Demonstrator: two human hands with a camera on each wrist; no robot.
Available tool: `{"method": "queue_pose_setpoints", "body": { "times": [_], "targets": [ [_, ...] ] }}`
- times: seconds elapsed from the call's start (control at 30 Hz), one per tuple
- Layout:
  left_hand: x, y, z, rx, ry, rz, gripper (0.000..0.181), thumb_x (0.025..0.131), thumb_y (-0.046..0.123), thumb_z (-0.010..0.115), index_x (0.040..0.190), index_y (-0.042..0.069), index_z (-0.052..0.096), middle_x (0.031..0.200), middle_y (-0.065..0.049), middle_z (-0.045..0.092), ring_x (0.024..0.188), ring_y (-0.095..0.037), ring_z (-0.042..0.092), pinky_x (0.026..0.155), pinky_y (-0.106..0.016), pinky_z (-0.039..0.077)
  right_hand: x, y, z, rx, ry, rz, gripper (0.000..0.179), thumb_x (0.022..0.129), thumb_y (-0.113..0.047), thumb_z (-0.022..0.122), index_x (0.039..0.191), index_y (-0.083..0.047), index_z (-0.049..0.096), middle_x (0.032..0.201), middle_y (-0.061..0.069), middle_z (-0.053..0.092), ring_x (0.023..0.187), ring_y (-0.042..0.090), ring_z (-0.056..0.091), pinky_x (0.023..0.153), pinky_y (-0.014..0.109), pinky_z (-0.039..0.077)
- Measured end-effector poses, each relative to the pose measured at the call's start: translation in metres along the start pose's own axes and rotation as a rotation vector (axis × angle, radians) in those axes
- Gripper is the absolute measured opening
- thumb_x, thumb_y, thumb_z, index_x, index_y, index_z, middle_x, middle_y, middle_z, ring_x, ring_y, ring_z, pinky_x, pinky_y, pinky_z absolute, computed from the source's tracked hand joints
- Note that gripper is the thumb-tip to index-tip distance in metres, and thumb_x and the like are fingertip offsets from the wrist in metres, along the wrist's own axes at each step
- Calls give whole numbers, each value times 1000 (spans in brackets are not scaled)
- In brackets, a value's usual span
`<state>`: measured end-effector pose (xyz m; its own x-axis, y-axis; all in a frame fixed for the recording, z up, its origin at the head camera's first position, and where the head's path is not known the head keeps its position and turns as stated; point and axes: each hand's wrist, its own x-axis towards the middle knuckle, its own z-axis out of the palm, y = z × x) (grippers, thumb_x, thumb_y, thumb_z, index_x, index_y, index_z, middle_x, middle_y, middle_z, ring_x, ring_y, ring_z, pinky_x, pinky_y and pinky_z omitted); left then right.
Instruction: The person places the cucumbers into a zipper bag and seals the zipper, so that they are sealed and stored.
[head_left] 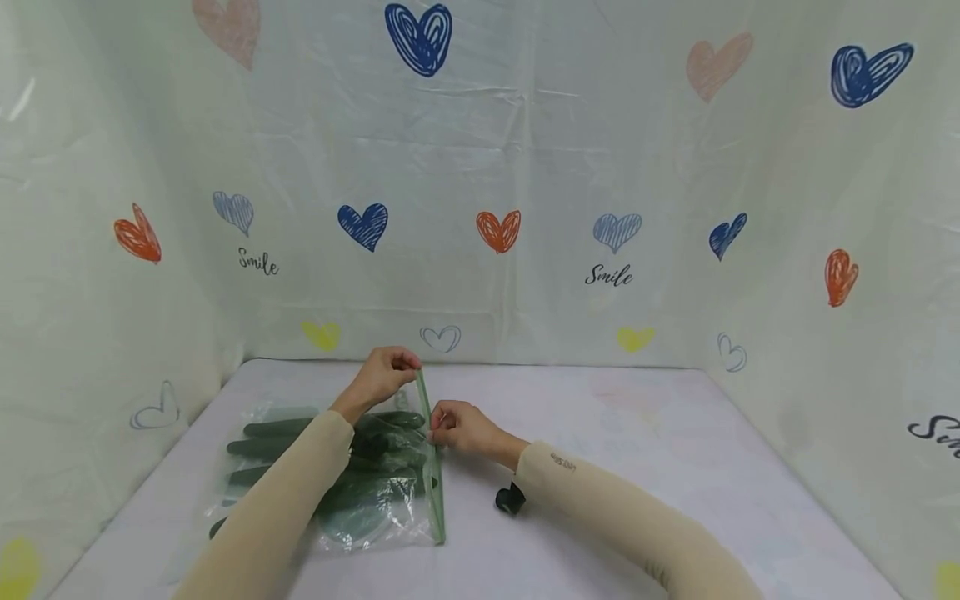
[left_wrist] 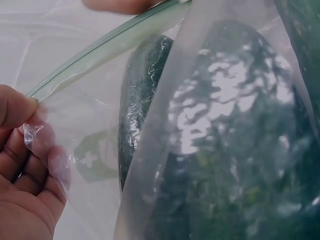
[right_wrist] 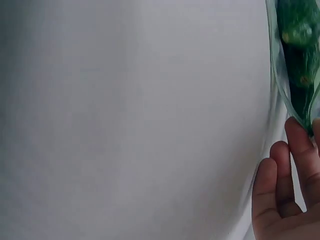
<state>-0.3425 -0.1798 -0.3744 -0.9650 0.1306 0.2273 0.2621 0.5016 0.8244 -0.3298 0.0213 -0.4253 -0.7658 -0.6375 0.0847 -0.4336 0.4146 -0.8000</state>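
Note:
A clear zip bag (head_left: 408,504) with a green zip strip (head_left: 437,512) lies on the left half of the table. Several dark green cucumbers (head_left: 273,428) are inside it, side by side. My left hand (head_left: 378,377) pinches the far end of the strip between thumb and fingers; the left wrist view shows this hand (left_wrist: 25,170) at the bag's corner. Partway along the strip, my right hand (head_left: 468,429) pinches the bag's edge. In the right wrist view, the mouth's two edges gape beside the cucumbers (right_wrist: 300,35) and meet at the right fingertips (right_wrist: 298,131).
A small black object (head_left: 510,500) sits on the white table (head_left: 615,467) beside my right sleeve; its kind is unclear. A pale curtain (head_left: 555,167) printed with hearts hangs behind the table and along both sides. My left forearm crosses over the bag.

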Motion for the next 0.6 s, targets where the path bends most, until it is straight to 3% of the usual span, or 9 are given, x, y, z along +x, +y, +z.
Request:
{"method": "queue_pose_setpoints", "body": {
  "times": [0.2, 0.6],
  "targets": [
    [-1, 1, -1, 2, 2, -2, 10, 90, 0, 59, 96, -2, 67, 84, -10, 62, 73, -19, 53, 63, -30, 44, -11, -6, 3, -41, -24, -16, 8, 85, -7, 68, 85, -11, 61, 70, -4, 62, 62, 6, 55, 55, 20, 45],
    [3, -1, -5, 20, -1, 4, 10, 91, 2, 60, 97, 1, 67, 86, -8, 63, 77, -20, 55, 67, -31, 46, -23, -9, 2, -51, -172, -68, 14, 84, -2, 68, 84, -14, 60, 66, -2, 65, 59, 4, 55, 54, 18, 44]
  ]
}}
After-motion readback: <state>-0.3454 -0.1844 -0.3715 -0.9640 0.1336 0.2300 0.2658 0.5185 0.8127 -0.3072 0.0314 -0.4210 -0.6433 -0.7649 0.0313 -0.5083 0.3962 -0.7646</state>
